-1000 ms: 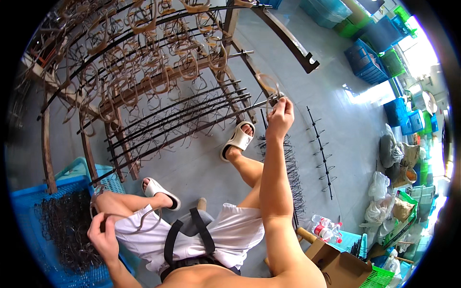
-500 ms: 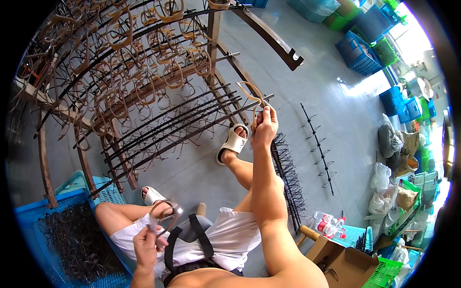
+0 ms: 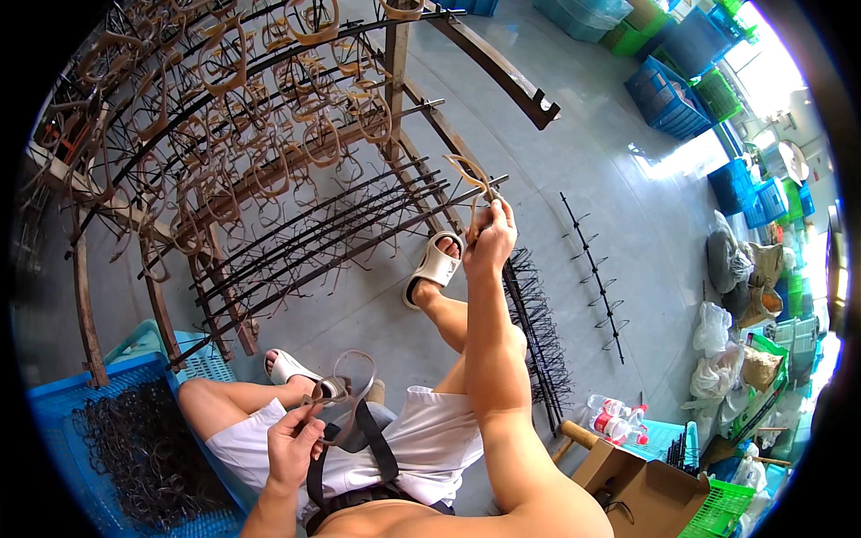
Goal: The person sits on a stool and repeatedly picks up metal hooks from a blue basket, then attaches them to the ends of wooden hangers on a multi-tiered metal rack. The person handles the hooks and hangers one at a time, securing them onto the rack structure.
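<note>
While the right hand reaches far out at the end of a straight arm, its fingers are pressed together around a tan eyeglass frame, pinching it against the tip of a dark rod of the hanging rack. That frame is thin, light brown and somewhat see-through, with rounded lens openings that stand empty; it sits just above the knuckles, touching the rod end. Near the lap, the left hand pinches a second frame between thumb and curled fingers; this one looks darker, a smoky grey-brown, its open loop standing upright above the white shorts. Many more tan frames hang in rows on the rack, which fills the far left. A blue crate at the near left holds a dark heap of frames. Both feet wear pale slide sandals, one just beside the right hand. Loose black hook bars lie on the grey floor to the right, well apart from the hands, and a cardboard box sits at the near right.
</note>
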{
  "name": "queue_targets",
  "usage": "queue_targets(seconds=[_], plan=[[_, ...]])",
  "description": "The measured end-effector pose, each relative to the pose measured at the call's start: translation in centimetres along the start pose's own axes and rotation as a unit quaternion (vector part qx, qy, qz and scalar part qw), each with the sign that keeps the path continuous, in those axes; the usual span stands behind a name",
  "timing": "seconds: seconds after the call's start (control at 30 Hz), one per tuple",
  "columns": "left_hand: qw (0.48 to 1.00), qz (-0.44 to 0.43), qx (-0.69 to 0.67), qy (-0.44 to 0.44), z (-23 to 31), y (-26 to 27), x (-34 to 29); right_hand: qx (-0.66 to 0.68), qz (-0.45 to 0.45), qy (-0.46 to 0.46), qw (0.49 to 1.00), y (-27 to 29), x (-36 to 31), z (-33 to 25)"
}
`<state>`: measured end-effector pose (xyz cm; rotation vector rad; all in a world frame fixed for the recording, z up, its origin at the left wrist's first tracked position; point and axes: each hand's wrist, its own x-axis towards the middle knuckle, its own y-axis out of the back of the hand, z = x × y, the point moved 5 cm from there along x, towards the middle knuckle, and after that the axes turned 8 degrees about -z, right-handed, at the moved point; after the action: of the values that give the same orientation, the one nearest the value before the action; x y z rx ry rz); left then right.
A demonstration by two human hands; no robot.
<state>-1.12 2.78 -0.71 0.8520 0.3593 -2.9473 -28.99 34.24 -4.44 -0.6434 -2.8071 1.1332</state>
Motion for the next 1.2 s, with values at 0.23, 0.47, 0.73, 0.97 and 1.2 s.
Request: queue_targets(seconds=[0.23,0.47,0.73,0.97,1.2], plan=[[0.994,-0.065,-0.076,-0.033,-0.5,0.2,0.1,-0.028,-0.021,-0.023,0.999,-0.7,-0.4,0.1],[0.993,-0.078,-0.079,-0.047,0.2,-0.1,-0.1,-0.112,-0.057,0.018,0.992,-1.7,-0.8,1.3],[0.988,-0.117,-0.069,-0.079,0.6,0.5,0.2,-0.249,-0.08,0.076,0.962,-2.4,-1.4,1.2],[0.975,-0.169,-0.107,-0.098,1.1,-1.2,2.3,-0.386,-0.078,0.12,0.911,-3.0,-2.2,0.4],[0.961,-0.241,-0.101,-0.09,2.5,-2.9,2.4,-0.389,-0.057,0.162,0.905,-3.0,-1.4,-0.6]])
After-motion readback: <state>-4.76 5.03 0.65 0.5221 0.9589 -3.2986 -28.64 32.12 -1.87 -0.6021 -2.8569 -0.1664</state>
